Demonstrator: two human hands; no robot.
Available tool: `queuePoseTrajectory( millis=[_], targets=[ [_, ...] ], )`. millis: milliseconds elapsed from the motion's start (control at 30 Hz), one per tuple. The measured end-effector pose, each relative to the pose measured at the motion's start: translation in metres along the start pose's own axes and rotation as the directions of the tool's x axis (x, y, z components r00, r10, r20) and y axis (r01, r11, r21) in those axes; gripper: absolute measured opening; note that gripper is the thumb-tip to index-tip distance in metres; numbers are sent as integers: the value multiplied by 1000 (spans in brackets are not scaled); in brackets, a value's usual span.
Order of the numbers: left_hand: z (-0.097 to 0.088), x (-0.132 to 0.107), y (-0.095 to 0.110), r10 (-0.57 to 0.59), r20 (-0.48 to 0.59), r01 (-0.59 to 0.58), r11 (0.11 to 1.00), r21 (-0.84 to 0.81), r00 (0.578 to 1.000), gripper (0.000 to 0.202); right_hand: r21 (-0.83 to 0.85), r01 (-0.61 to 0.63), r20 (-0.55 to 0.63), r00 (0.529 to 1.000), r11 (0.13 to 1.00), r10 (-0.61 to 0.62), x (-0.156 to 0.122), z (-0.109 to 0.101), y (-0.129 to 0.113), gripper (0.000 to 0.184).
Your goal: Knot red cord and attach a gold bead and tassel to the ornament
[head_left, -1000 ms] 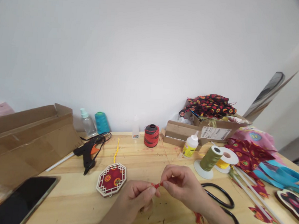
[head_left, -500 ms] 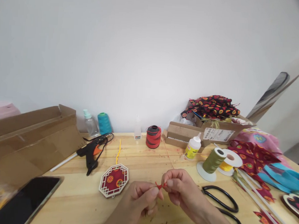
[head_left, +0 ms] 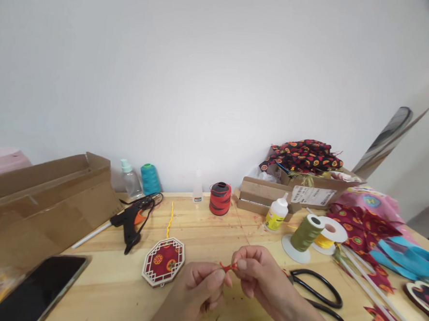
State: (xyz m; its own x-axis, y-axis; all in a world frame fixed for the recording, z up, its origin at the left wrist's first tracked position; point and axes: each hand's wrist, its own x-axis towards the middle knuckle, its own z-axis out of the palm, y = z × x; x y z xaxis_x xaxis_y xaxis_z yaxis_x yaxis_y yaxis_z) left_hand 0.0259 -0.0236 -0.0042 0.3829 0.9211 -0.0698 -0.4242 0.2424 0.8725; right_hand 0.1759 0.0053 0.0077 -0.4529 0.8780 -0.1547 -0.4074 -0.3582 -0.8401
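Note:
Between my two hands a short piece of red cord (head_left: 228, 267) is stretched, with what looks like a small knot or loop in it. My left hand (head_left: 204, 287) pinches one end between thumb and forefinger. The other end is pinched by my right hand (head_left: 256, 273), its remaining fingers curled under. Left of my left hand lies an octagonal wooden pendant (head_left: 163, 261) with a lattice rim, dark red patterned fabric inside and a yellow twisted cord (head_left: 170, 220) at its top. Black-handled scissors (head_left: 317, 288) rest right of my right hand, their blades hidden by it.
Along the back stand a red cord spool (head_left: 220, 198), a glue bottle (head_left: 276, 212) and an olive thread spool (head_left: 307, 234). A hot glue gun (head_left: 130, 225), a cardboard box (head_left: 44, 203) and a phone (head_left: 37, 287) occupy the left. White sticks (head_left: 380, 296) and fabric (head_left: 357, 227) lie right.
Both hands keep their pinch on the red cord, with only slight finger shifts. The whole scene sits slightly lower in the picture.

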Motion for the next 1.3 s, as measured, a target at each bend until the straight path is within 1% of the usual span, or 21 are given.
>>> queuePoseTrajectory(
  millis=[100,200,333,433,500,567,667,767,867,1067,1167,1300],
  targets=[
    [1,1,3,-18,-40,17,1000,-23,999,27,-101,64,3,998,993,-64,0,-2,-5,18],
    [0,2,3,-17,-67,16,1000,-18,998,26,-168,122,6,992,978,-123,0,-5,-8,24],
    [-2,3,-1,-8,-66,11,999,39,998,27,-260,104,-9,994,960,-111,0,-4,-7,26],
    [-3,4,-2,3,-65,1,998,60,998,26,-300,97,-6,995,949,-103,-1,-1,-6,28],
    [-2,5,-2,13,-57,-10,999,39,998,25,-291,101,21,995,951,-100,-2,0,-6,28],
    [0,6,-1,15,-48,-14,1000,22,999,25,-240,110,50,994,965,-101,-2,1,-6,28],
    [2,6,0,14,-31,-14,1000,19,999,25,-96,107,83,992,990,-100,-4,3,-5,28],
    [4,4,0,30,-32,-30,1000,-1,999,25,15,74,106,992,997,-75,-4,7,-2,29],
    [6,4,0,42,-27,-44,997,-62,999,24,58,62,102,992,996,-68,-4,9,0,29],
    [8,5,-3,44,-31,-48,986,-157,999,24,156,101,112,987,983,-119,-4,10,4,24],
    [7,4,-4,30,-34,-35,987,-160,999,24,107,141,95,984,984,-151,-3,10,2,23],
    [5,1,-2,22,-64,-28,995,-99,998,24,-81,186,55,982,979,-182,0,5,1,24]
  ],
)
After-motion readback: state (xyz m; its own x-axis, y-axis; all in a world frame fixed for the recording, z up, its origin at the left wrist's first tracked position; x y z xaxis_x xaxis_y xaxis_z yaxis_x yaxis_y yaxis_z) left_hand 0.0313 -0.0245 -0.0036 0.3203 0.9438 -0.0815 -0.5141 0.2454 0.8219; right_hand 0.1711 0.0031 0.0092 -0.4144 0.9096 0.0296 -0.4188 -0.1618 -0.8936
